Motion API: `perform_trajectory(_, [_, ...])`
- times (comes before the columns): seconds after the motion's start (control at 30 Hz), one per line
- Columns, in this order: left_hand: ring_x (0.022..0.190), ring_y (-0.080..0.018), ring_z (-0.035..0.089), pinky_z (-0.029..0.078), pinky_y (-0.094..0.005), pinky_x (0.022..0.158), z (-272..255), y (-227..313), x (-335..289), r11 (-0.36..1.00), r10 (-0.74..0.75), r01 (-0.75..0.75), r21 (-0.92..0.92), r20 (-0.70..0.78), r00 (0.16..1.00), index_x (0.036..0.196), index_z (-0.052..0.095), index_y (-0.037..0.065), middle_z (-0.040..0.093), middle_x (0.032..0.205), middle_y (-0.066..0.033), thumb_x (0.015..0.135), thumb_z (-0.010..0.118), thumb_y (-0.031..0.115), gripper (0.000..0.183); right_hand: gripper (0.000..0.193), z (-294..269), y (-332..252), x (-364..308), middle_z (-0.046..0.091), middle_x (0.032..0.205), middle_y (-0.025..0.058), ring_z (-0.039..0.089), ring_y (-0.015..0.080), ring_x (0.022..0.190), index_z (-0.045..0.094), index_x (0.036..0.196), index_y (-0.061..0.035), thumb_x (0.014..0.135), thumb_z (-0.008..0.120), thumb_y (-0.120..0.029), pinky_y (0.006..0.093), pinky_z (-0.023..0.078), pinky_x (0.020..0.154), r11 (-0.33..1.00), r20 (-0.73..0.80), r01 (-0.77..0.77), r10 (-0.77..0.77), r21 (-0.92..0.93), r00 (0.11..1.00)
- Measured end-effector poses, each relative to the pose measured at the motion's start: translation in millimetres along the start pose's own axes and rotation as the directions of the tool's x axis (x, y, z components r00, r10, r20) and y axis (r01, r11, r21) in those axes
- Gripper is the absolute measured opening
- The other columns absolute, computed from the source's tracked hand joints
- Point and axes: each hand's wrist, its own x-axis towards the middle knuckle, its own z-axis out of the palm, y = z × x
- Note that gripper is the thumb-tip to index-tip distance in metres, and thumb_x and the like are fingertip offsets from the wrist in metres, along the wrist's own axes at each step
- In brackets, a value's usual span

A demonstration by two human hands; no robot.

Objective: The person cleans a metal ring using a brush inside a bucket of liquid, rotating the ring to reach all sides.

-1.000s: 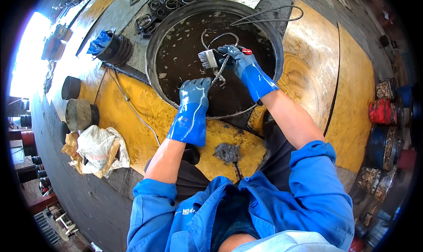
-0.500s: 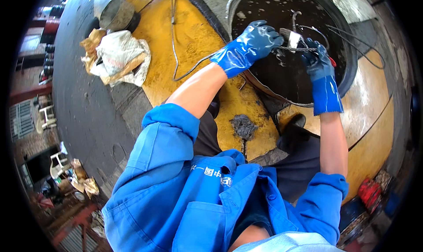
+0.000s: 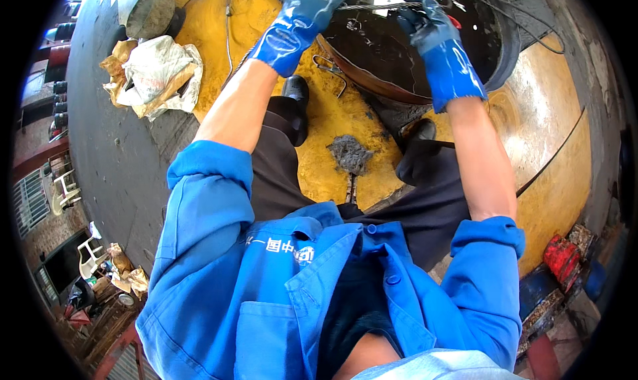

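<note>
Nearest is the blue jacket [image 3: 266, 300] with rolled sleeves, then dark trousers [image 3: 276, 174] and two black boots [image 3: 296, 91]. Between the boots, a shaggy grey clump [image 3: 350, 155] lies on the yellow sheet [image 3: 325, 111], and a bent metal hook [image 3: 332, 74] lies closer to the tub.

Beyond these, the left hand [image 3: 309, 8], in a blue coated glove, is closed around a wire rope [image 3: 375, 6]. The right hand [image 3: 428, 28], gloved alike, has its fingers bent at the rope, a small red tip [image 3: 454, 22] showing on its outer side; how tightly it grips, I cannot tell.

The rope is dark grey, visibly twisted and glinting, drawn nearly straight between the gloves above the round metal tub [image 3: 510, 58] of dark liquid. Farther off, a cable loop [image 3: 562, 48] juts past the tub's right edge.
</note>
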Motion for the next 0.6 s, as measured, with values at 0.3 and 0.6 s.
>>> perform_trajectory(0.3, [0.111,-0.031,0.065,0.05,-0.0451,0.096,2.5,7.4,0.3,0.966,-0.256,0.25,0.074,0.45,0.856,0.126,0.062,0.019,0.069,0.121,-0.0091,0.085,0.069,0.027,0.042,0.014,2.2,-4.5,11.8,0.074,0.101,0.013,0.073,0.0289,0.088,0.068,0.106,-0.0044,0.092,0.068,-0.008,0.0496,0.062,0.076,0.974,-0.127,-0.028,0.058,0.226,0.99])
perform_trajectory(0.6, [0.109,-0.0352,0.065,0.051,-0.0441,0.095,-37.3,50.7,16.7,0.876,-0.359,0.461,-0.143,0.445,0.82,0.131,0.06,0.011,0.068,0.12,-0.0163,0.079,0.076,0.03,0.058,0.009,0.4,-7.3,12.4,0.074,0.097,0.0138,0.073,0.0267,0.086,0.07,0.1,-0.0018,0.093,0.067,-0.005,0.0455,0.063,0.075,0.957,-0.139,0.017,0.025,0.29,0.99])
